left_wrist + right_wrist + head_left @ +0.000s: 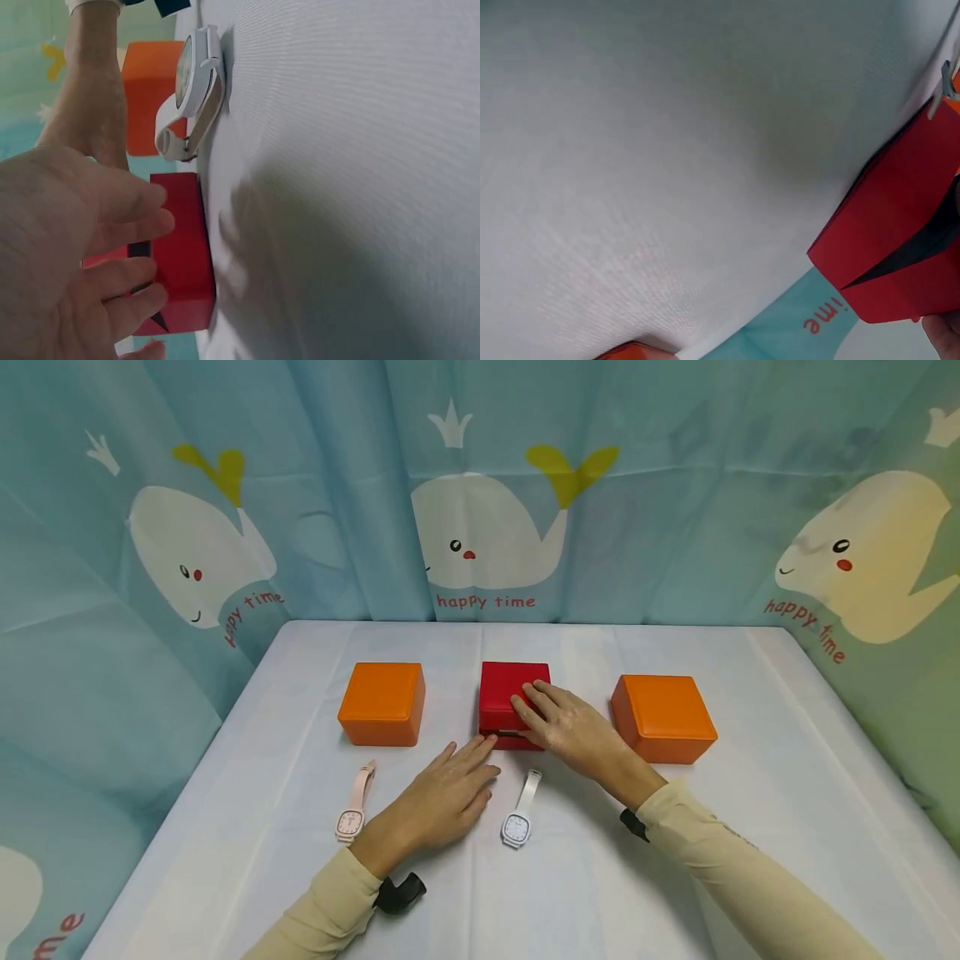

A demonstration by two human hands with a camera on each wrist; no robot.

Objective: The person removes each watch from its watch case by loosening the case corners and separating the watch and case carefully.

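A red box (513, 689) stands at the middle of the table, its lid raised a little; a dark gap shows along its side in both wrist views. The right hand (577, 731) has its fingers over the lid from the right and seems to pinch it, though its thumb is mostly hidden. At the box's lower front edge is the left hand (442, 797), fingers extended, its fingertips close to or touching the box. A white watch (517, 828) lies between the two forearms. Left of the left hand is a pale pink watch (350, 822).
One orange box (381, 702) sits left of the red one, with a second orange box (666, 717) on the right, near the right wrist. All rest on a white-covered table (255, 827). A blue curtain (345, 485) printed with whales hangs behind.
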